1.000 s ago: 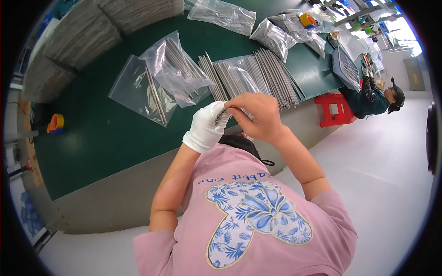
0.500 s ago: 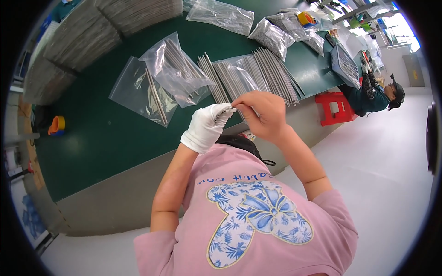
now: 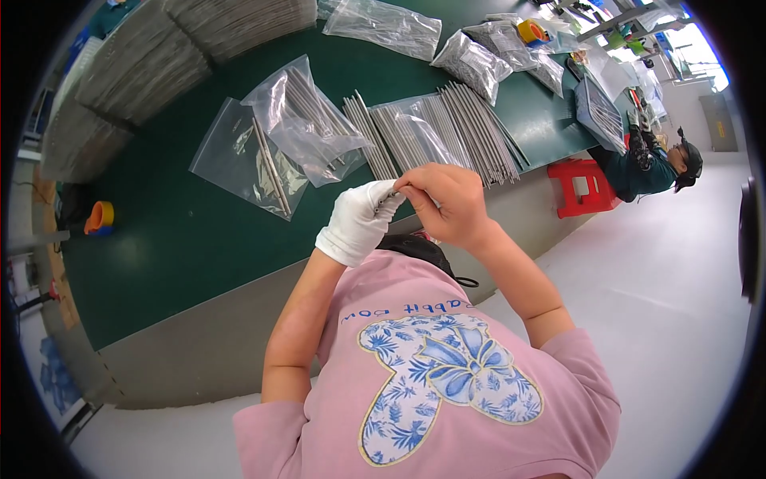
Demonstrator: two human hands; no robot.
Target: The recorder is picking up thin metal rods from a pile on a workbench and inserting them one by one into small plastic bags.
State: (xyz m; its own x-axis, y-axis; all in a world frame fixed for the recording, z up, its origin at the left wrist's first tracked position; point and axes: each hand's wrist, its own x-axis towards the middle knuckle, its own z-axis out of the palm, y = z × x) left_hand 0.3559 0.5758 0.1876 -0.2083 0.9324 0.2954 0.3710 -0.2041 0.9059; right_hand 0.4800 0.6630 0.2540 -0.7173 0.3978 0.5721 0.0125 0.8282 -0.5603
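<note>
In a white glove, my left hand is closed around several small dark metal parts, whose ends show along the fingers. My bare right hand pinches at the left fingertips; whatever lies between its thumb and forefinger is hidden. Both hands are raised in front of the table's near edge. Just beyond them, grey metal rods lie side by side in a row, some under a clear plastic bag. Left of that row, another clear bag holds more rods, and a flat clear bag has a few rods on it.
The green table carries stacked grey sheets at the far left and a yellow-orange tape roll. Bags of small grey parts lie at the back. A co-worker sits at the right beside a red stool and a blue tray.
My right hand has shifted slightly left, and its fingertips have moved closer in against the gloved fingers. The left hand has barely moved. The rods and bags lie as before.
</note>
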